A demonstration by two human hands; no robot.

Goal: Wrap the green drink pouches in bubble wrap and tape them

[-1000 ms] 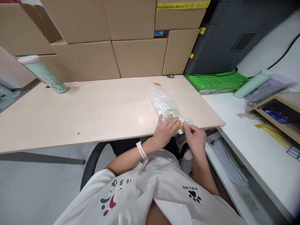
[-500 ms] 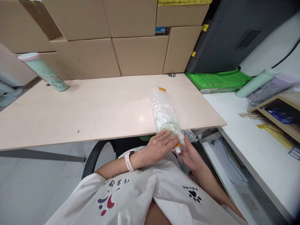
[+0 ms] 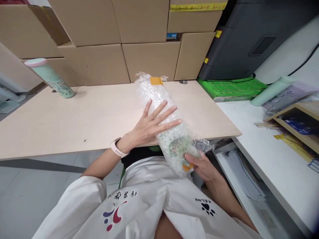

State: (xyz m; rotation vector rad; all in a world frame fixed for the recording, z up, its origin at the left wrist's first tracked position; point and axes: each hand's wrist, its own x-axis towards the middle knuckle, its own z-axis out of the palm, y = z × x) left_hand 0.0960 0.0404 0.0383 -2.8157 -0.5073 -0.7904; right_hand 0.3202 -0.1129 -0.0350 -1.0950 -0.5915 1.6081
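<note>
A long bundle of bubble wrap (image 3: 174,139) slants over the front edge of the table, with something pale green showing through its near part. Orange tape (image 3: 156,81) crosses its far end, and another orange piece sits at the near end. My right hand (image 3: 203,165) grips the near end, thumb on top, the other fingers partly hidden beneath. Spread wide, my left hand (image 3: 152,124) is over the middle of the bundle, fingers stretched out; whether they press on it I cannot tell. A pale pink watch band circles the left wrist.
A mint green tumbler (image 3: 53,79) stands at the table's back left. Cardboard boxes (image 3: 94,64) are stacked behind the wooden table (image 3: 37,126). On the right are a green crate-like box (image 3: 231,89), a dark grey case (image 3: 239,39), and a white side desk (image 3: 264,156) with a wooden organiser.
The wrapped bundle has been raised and tilted, its far end shifting left and nearer to me. My left hand has left the near end and moved up and left, fingers spreading.
</note>
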